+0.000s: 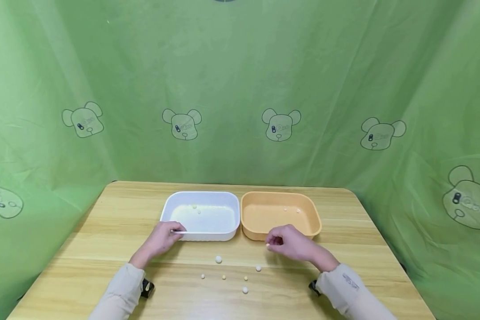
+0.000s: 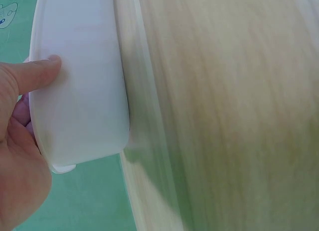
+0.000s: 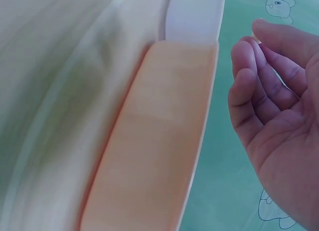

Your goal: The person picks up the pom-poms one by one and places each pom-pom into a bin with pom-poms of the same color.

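Note:
My left hand (image 1: 162, 238) grips the near left rim of a white plastic bin (image 1: 212, 236), thumb outside on the wall and fingers over the edge. The left wrist view shows that thumb (image 2: 42, 74) flat against the bin's side. Between thumb and fingertips, my right hand (image 1: 292, 242) pinches a small pale yellow ball (image 1: 268, 245), close to the near wall of an orange bin (image 1: 256, 235). In the right wrist view the ball is mostly hidden by the fingertips. Inside the white bin lie a yellowish ball (image 1: 194, 206) and a white one; two small white balls (image 1: 298, 211) lie in the orange bin.
Several balls are scattered on the wooden table (image 1: 176, 293) before the bins: a larger white ball (image 1: 218, 259), other white ones (image 1: 245, 290), and small yellow ones (image 1: 224, 277). Both bins stand side by side. A green curtain (image 1: 232, 155) with bear heads surrounds the table.

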The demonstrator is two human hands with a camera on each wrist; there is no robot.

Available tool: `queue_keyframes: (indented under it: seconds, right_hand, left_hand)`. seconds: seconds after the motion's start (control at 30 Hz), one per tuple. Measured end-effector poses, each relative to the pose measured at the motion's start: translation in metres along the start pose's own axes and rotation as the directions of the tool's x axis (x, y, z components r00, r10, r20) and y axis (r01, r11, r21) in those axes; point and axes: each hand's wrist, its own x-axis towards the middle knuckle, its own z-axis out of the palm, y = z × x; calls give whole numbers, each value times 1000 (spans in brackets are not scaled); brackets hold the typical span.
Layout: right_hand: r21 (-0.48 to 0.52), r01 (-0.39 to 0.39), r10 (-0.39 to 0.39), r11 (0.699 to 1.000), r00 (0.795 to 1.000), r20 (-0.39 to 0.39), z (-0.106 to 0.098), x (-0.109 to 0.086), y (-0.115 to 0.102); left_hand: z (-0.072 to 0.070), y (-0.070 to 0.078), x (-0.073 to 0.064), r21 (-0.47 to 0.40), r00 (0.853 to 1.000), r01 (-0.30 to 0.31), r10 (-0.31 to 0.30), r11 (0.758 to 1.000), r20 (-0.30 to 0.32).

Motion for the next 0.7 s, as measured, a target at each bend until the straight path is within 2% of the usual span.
queue_keyframes:
  seconds: [0.27,0.7]
  right_hand:
    - [8,-12,12,1000,1000,-17,-4,14,-9]
    - [-2,-11,11,1000,999,-33,-4,41,-22]
  left_hand:
    - [0,0,0,-4,1000,14,-14,1000,7]
    - [0,-1,0,-6,1000,-6,6,1000,-2]
